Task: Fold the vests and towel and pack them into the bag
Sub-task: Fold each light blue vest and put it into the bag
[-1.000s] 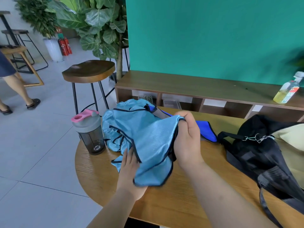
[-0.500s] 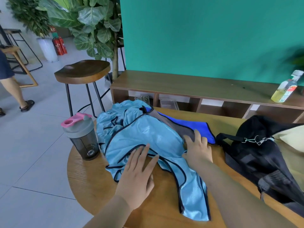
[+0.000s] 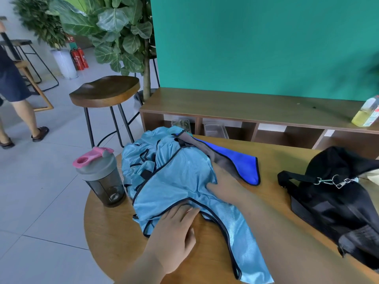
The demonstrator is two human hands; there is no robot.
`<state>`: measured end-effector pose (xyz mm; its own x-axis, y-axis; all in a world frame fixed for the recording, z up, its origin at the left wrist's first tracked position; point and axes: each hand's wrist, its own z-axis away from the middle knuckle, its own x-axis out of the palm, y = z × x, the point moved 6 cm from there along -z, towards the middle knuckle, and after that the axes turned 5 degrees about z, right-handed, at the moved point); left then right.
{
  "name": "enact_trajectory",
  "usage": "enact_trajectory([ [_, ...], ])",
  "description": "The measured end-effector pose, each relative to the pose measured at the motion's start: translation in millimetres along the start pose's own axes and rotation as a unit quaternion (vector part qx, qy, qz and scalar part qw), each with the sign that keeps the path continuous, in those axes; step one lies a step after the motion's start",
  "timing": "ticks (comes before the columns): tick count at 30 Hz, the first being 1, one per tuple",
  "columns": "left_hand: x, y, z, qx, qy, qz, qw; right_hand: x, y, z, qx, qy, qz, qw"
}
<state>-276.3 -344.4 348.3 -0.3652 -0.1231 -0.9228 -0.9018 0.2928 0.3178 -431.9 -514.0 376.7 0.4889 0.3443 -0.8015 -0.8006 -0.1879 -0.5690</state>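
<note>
A teal wall (image 3: 266, 42) fills twelve o'clock. Grey floor tiles (image 3: 41, 201) spread away at nine, and a low wooden shelf unit (image 3: 246, 105) runs along the wall's foot. The round wooden table (image 3: 272, 160) sits in front of it. A leafy plant (image 3: 114, 23) and a stool (image 3: 104, 91) stand off at eleven, and a person (image 3: 18, 89) is further off at nine.

On the table a black bag (image 3: 338, 201) slumps at three, its strap reaching inward. The light blue vests (image 3: 180, 173) lie heaped from the centre to eleven, with one tail trailing to the near edge at six. A blue towel (image 3: 240, 160) pokes out from under them at one. A shaker bottle (image 3: 100, 177) stands at ten, close to the rim and just beside the heap.

The left hand (image 3: 176, 228) lies flat at seven, fingers straight, on a vest's hem. The right hand (image 3: 223, 185) is pushed under the cloth at the centre. Its fingers are hidden, so I cannot tell its grip. Bare wood lies between the vests and the bag.
</note>
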Motion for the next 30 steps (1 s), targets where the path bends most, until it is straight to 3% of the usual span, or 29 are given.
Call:
enact_trajectory([
  [3,-1.5,0.3,1.2,-0.001,0.009,-0.002,1.0,-1.0,11.2,9.6,0.037,0.111,0.1,0.988],
  [8,-2.6,-0.4,0.9,-0.009,0.0,0.002,1.0,7.3,17.0,24.1,0.063,0.085,0.091,0.99],
  [11,-4.9,0.0,2.2,-0.013,0.01,-0.009,1.0,18.3,17.6,58.4,0.046,0.137,0.136,0.98],
  [17,-9.4,8.5,6.0,0.031,0.047,-0.041,0.998,45.0,38.1,115.4,-0.099,0.223,0.211,0.947],
  [23,-16.2,28.2,20.2,0.122,0.167,-0.172,0.963,40.0,47.9,154.6,-0.223,0.208,0.227,0.925],
  [26,-9.4,34.2,21.2,0.156,0.121,-0.197,0.96,31.9,49.3,175.6,-0.26,0.226,0.276,0.897],
  [30,11.2,24.8,14.3,0.158,0.023,-0.169,0.973,7.0,85.7,189.2,-0.121,0.173,0.219,0.953],
])
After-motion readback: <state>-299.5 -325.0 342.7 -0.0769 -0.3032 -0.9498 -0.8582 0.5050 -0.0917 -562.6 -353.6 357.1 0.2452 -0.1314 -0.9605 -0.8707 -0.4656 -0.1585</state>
